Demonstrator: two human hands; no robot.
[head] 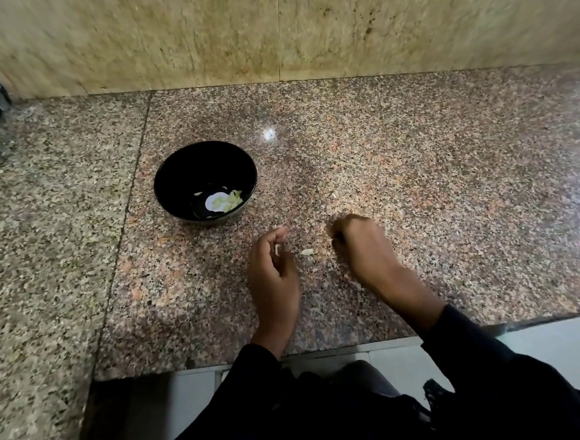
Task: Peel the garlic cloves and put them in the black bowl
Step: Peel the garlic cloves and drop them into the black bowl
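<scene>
Granite counter (415,163) | black bowl (175,173) left | peel scrap (307,252) between hands

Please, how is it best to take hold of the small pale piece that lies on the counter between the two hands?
Pinch the small pale garlic piece across its narrow width, coming from above. It lies flat and alone on the speckled granite counter, its long axis running left to right, so probably two fingertips fit on its near and far sides.

I find no readable text, label, brand, number or sign anywhere in my head view.
</scene>
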